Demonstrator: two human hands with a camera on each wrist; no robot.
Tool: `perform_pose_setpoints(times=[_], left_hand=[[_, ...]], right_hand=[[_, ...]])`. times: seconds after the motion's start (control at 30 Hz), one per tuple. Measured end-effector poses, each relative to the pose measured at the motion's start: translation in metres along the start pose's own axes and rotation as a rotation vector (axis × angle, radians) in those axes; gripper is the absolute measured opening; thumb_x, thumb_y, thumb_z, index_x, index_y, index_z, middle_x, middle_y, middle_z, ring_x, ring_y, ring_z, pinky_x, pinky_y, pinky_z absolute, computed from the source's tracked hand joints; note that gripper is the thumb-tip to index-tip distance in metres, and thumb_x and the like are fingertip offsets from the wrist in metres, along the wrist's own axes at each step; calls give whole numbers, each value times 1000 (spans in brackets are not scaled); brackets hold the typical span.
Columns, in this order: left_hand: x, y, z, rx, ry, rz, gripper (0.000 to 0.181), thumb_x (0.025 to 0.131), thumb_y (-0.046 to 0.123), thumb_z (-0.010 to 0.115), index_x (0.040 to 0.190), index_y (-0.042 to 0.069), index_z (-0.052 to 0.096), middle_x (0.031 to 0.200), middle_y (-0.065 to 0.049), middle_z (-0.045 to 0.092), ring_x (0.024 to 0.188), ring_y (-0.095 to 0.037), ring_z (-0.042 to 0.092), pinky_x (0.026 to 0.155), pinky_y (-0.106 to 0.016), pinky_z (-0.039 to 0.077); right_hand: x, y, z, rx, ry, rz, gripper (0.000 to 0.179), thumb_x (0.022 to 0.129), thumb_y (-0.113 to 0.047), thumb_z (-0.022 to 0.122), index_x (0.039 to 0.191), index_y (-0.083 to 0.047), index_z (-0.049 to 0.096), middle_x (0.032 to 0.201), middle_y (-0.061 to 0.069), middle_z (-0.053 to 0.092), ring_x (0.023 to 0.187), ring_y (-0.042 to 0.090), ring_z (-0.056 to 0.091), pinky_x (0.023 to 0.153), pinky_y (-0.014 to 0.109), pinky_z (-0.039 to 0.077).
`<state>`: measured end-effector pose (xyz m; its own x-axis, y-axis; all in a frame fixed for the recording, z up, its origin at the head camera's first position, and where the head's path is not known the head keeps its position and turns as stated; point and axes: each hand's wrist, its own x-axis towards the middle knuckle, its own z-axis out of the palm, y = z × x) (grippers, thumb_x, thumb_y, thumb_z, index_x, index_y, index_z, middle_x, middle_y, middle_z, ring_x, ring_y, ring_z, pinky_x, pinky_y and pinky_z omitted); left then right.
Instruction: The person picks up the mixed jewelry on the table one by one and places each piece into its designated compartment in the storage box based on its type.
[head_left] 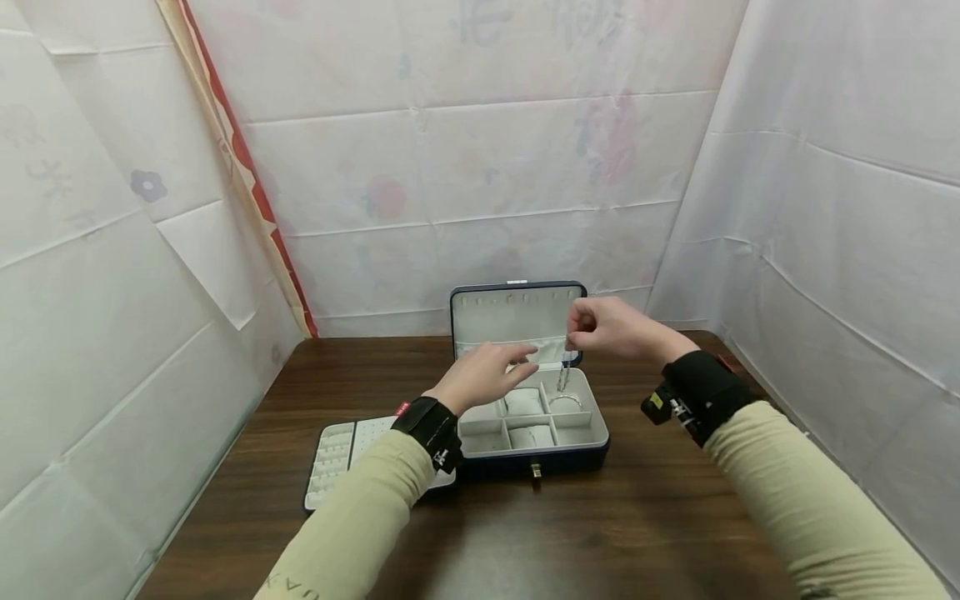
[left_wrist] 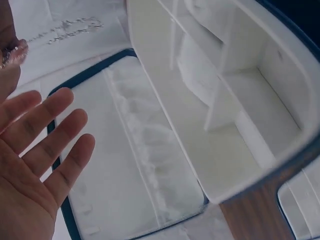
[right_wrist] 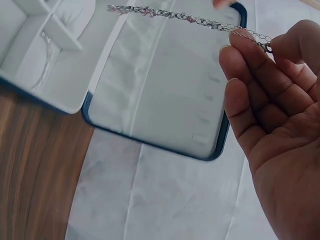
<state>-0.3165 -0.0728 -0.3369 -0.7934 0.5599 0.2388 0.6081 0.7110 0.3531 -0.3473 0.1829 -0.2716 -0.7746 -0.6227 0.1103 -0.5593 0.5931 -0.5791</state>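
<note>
My right hand (head_left: 611, 327) is raised over the back right of a jewelry box (head_left: 600, 421), pinching a silver chain bracelet (right_wrist: 170, 15) by its clasp end between thumb and forefinger. The bracelet hangs down in a doubled strand over the back right compartment. A thin silver bangle (right_wrist: 47, 65) sits in that compartment. My left hand (head_left: 483, 377) hovers palm down over the left part of the box, its fingers (left_wrist: 75, 155) spread and holding nothing. The box's lid (head_left: 513, 315) stands raised behind both hands.
White cushions (head_left: 523, 402) fill two middle compartments. A white-lined tray (head_left: 330, 458) with small slots lies left of the box, partly covered by my left forearm. A gold-coloured latch (head_left: 536, 472) juts from the box front. White sheeting (head_left: 480, 167) surrounds the wooden table (head_left: 525, 542).
</note>
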Motion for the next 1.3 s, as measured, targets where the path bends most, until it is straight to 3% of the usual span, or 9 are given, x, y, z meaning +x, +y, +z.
perform_pose_setpoints(times=[0.13, 0.4, 0.63, 0.83, 0.97, 1.13, 1.3], left_hand=[[8, 5, 1, -128, 34, -51, 42, 107, 37, 55, 144, 17, 59, 118, -2, 75, 93, -13, 71, 81, -34, 56], [15, 6, 2, -363, 71, -85, 36, 104, 30, 61, 136, 14, 65, 121, -4, 73, 117, -20, 67, 92, -38, 55], [14, 1, 3, -502, 65, -140, 24, 102, 21, 65, 124, 14, 71, 111, -1, 75, 105, -16, 70, 89, -35, 55], [10, -7, 3, -512, 93, -144, 15, 103, 18, 63, 109, 10, 73, 91, 1, 72, 86, -15, 66, 77, -32, 51], [6, -13, 3, -513, 127, -158, 12, 104, 20, 62, 105, 14, 72, 91, 0, 70, 88, -24, 66, 76, -33, 50], [3, -18, 2, -514, 159, -170, 13, 105, 21, 61, 106, 13, 71, 91, -2, 71, 94, -31, 68, 76, -34, 50], [0, -23, 0, -512, 160, -203, 13, 105, 22, 59, 105, 14, 70, 90, 0, 71, 94, -31, 67, 75, -34, 48]], right_hand=[[5, -4, 4, 30, -29, -26, 4, 100, -10, 62, 97, -8, 60, 90, -1, 72, 85, 16, 70, 77, 36, 52], [17, -10, 16, 56, -45, -26, 3, 101, -13, 63, 100, -10, 61, 90, 7, 70, 81, 21, 62, 74, 36, 47], [25, -15, 27, 102, -37, -6, 4, 100, -12, 64, 98, -11, 61, 86, 7, 67, 78, 24, 59, 74, 37, 47], [28, -12, 32, 189, -34, 11, 4, 99, -10, 63, 98, -9, 60, 89, 9, 68, 85, 31, 63, 79, 38, 48], [29, -4, 35, 285, -23, 23, 6, 100, -10, 61, 102, -5, 58, 94, 9, 70, 93, 31, 65, 84, 38, 50], [27, 8, 42, 422, -21, 26, 9, 103, -7, 55, 108, -1, 60, 97, 15, 66, 101, 48, 58, 84, 39, 51], [28, 12, 51, 402, -50, 26, 18, 105, -7, 51, 108, -5, 69, 101, 12, 67, 98, 34, 62, 87, 38, 52]])
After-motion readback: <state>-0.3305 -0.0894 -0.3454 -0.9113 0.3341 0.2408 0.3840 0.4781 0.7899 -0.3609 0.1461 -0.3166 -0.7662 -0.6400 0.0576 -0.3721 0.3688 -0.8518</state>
